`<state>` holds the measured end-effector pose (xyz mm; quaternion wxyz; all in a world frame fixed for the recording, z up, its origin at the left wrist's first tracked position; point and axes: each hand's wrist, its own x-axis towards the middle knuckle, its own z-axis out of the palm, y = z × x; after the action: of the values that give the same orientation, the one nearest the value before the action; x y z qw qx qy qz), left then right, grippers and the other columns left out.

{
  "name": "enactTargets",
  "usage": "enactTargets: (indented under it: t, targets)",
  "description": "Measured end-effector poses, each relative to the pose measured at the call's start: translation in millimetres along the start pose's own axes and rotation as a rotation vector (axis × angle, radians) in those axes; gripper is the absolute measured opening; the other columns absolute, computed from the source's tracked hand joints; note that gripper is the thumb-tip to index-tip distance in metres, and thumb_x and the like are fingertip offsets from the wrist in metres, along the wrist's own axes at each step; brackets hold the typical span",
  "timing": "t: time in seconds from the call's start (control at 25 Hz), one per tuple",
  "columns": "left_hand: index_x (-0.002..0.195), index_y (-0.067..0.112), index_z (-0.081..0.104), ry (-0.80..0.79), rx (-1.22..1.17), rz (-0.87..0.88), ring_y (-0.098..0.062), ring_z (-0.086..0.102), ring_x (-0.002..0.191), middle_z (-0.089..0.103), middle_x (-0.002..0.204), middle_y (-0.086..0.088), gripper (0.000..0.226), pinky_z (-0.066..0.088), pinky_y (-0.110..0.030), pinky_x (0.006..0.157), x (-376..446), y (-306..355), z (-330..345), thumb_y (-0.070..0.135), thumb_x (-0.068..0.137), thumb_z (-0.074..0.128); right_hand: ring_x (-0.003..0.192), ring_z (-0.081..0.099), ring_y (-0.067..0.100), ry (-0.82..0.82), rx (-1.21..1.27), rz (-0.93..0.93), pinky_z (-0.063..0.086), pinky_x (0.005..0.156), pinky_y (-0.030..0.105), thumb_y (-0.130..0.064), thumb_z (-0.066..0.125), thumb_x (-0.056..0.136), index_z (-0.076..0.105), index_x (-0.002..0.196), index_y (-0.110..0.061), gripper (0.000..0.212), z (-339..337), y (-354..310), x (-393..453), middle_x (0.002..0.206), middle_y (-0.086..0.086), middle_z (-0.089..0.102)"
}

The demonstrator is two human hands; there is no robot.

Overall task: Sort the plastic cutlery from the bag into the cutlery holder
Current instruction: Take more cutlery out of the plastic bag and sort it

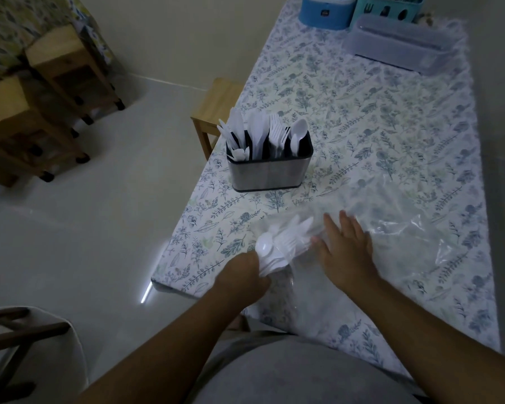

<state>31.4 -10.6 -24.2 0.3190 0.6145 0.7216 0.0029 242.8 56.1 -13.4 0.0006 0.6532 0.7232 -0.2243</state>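
Observation:
A steel cutlery holder (267, 174) with black dividers stands on the table near its left edge; white plastic knives, forks and spoons stick up from its compartments. In front of it lies a clear plastic bag (405, 228), spread flat and crumpled. My left hand (245, 277) is shut on a bunch of white plastic cutlery (280, 243), a spoon bowl and fork tines fanning out above the fist. My right hand (344, 246) lies open, palm down, fingers spread on the bag beside that bunch.
A floral cloth covers the table (376, 126). At the far end stand a blue container (324, 11), a teal cutlery caddy (388, 8) and a clear lidded box (403, 45). A wooden stool (216, 106) sits by the table's left side; more wooden furniture at far left.

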Motion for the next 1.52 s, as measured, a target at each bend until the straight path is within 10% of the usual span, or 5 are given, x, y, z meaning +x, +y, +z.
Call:
enactTargets:
  t: [0.16, 0.6, 1.52]
  targets:
    - [0.113, 0.009, 0.057, 0.008, -0.041, -0.022, -0.017, 0.056, 0.082, 0.065, 0.106, -0.008, 0.035, 0.046, -0.026, 0.068, -6.3, -9.2, -4.5, 0.033, 0.088, 0.065, 0.155, 0.005, 0.022, -0.071, 0.061, -0.277, 0.013, 0.124, 0.052, -0.076, 0.025, 0.091, 0.015, 0.159, -0.039, 0.078, 17.7, -23.3, -16.9, 0.170, -0.004, 0.007]
    - [0.108, 0.015, 0.059, 0.015, -0.128, -0.098, -0.016, 0.060, 0.087, 0.063, 0.102, -0.001, 0.030, 0.053, -0.029, 0.073, -29.1, -40.6, -4.3, 0.033, 0.086, 0.068, 0.156, -0.007, 0.027, -0.213, -0.129, 0.016, 0.005, 0.118, 0.068, -0.074, 0.023, 0.094, 0.007, 0.156, -0.049, 0.069, 26.8, 12.4, 33.5, 0.171, -0.002, -0.005]
    - [0.090, 0.017, 0.052, 0.129, -0.277, -0.108, -0.014, 0.057, 0.058, 0.060, 0.080, -0.002, 0.019, 0.053, -0.030, 0.045, -21.1, -15.0, -47.3, 0.027, 0.088, 0.068, 0.156, -0.006, 0.031, -0.138, -0.237, -0.054, 0.007, 0.117, 0.070, -0.069, 0.027, 0.096, -0.002, 0.156, -0.049, 0.070, 35.6, 32.0, 16.2, 0.171, 0.005, -0.007]
